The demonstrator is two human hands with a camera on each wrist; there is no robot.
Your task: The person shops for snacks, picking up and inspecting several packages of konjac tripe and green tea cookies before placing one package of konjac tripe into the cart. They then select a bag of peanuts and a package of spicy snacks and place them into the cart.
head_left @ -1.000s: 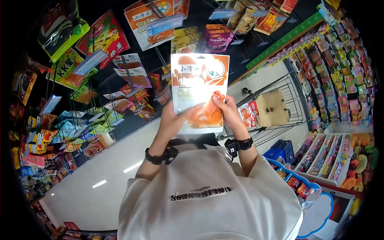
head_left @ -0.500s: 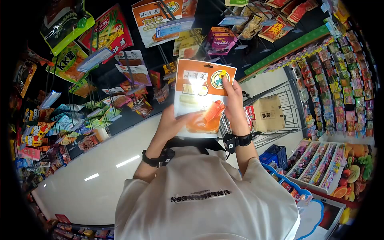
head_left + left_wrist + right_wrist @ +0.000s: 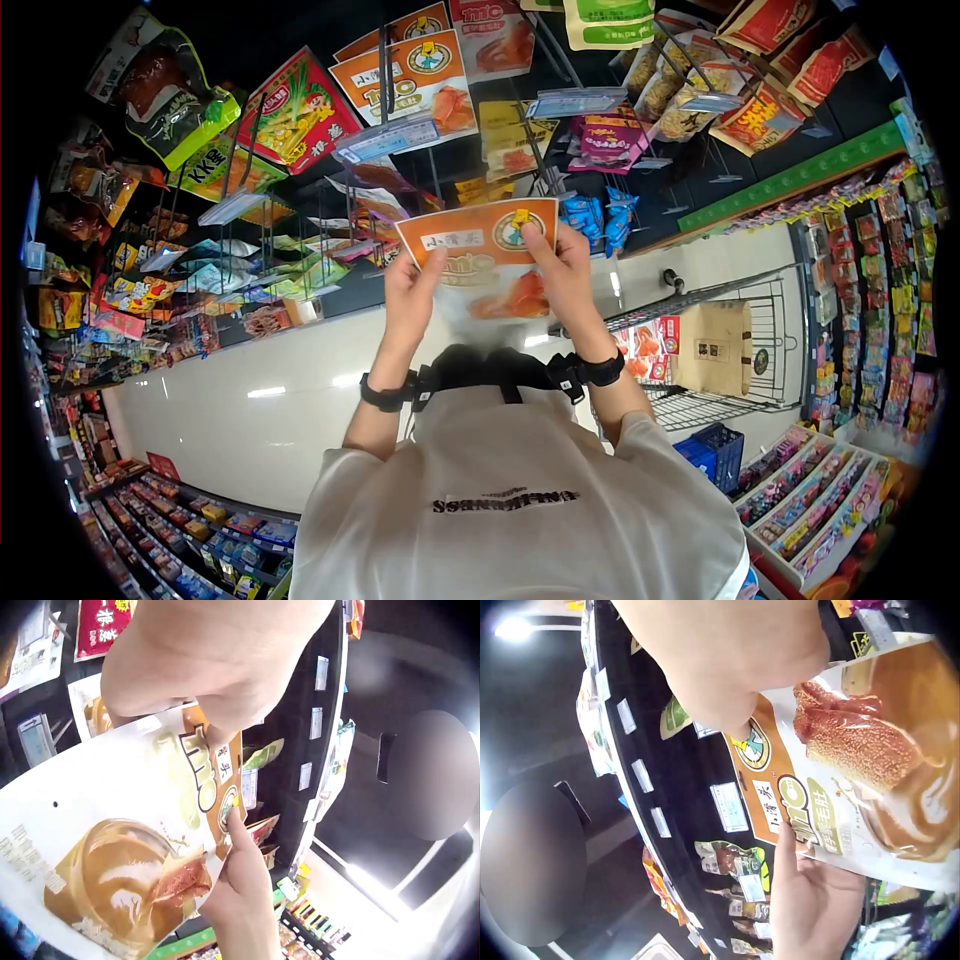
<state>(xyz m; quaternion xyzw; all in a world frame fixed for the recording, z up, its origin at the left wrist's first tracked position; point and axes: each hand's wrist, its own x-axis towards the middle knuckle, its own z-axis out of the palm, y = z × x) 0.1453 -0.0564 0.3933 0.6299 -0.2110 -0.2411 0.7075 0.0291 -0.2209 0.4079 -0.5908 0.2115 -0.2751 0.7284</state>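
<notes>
- A flat, rectangular, glossy plastic packet in orange and white (image 3: 490,262) is held up in front of the person's chest, before the hanging racks, its top edge rising slightly towards the right hand (image 3: 570,268).
- Its upper band is orange, with a white label of dark characters and a round badge bearing a yellow figure; a small dark hanging slot shows near the top edge.
- Below, on white, are rounded, dark-outlined cream letters, a pale green patch with writing, and a picture of reddish, rough-textured food in brown sauce.
- The left hand (image 3: 410,292) grips one side, thumb on the front beside the white label.
- The right hand grips the opposite side, its thumb on the badge.
- A similar orange-and-white plastic packet (image 3: 440,105) hangs on the rack beyond.
</notes>
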